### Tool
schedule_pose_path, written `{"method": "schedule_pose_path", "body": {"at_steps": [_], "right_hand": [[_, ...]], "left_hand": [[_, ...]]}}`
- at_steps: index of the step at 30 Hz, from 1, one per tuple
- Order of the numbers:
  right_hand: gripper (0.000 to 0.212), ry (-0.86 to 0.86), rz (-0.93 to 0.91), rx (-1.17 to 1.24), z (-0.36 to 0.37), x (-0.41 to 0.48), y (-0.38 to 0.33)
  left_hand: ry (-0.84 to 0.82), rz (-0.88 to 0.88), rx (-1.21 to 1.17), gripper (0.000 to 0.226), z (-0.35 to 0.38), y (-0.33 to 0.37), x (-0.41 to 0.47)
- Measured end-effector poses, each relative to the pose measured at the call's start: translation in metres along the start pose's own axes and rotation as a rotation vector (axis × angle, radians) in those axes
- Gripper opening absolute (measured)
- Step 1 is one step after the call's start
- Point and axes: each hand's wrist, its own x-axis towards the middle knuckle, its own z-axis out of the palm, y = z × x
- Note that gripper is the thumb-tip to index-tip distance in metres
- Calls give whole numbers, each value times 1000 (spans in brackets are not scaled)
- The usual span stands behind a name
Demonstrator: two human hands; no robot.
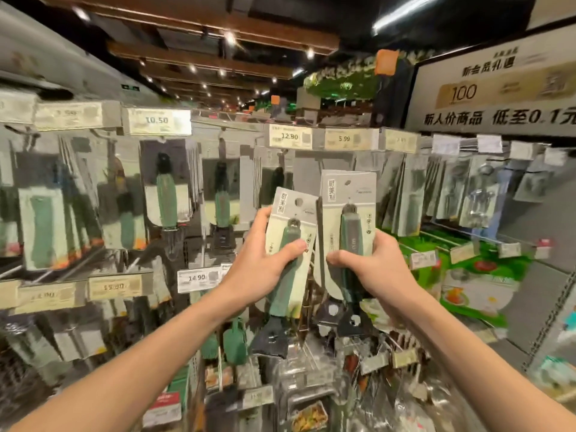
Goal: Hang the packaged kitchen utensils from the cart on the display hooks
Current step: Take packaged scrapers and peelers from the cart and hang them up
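I hold two packaged utensils upright in front of the display. My left hand (pixel 265 260) grips one package (pixel 288 213), a pale card with a green-handled tool and a black head at the bottom. My right hand (pixel 374 269) grips a second, taller package (pixel 349 194) of the same kind. Each card has a hang hole near its top. Both sit just below the price rail (pixel 290 137) marked 12.90. The hook behind them is hidden by the cards.
Rows of hanging utensil packs (pixel 168 194) fill the display to the left and right. Price tags (pixel 196 277) line lower rails. Green boxed goods (pixel 480 285) sit on a shelf at right. A promotional sign (pixel 498 88) hangs upper right. A wire cart (pixel 311 397) lies below.
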Motion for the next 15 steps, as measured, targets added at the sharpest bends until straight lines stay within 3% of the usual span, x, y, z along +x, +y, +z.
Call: {"method": "schedule_pose_path", "body": {"at_steps": [4, 6, 11, 15], "right_hand": [[24, -26, -35, 13, 0, 45, 11], [24, -57, -56, 43, -1, 64, 16], [27, -157, -99, 103, -2, 102, 27], [29, -227, -137, 115, -10, 127, 34]], "left_hand": [[99, -15, -46, 46, 10, -7, 34], [159, -21, -9, 62, 12, -9, 49], [285, -16, 83, 73, 19, -19, 83], [313, -44, 125, 59, 19, -20, 107]]}}
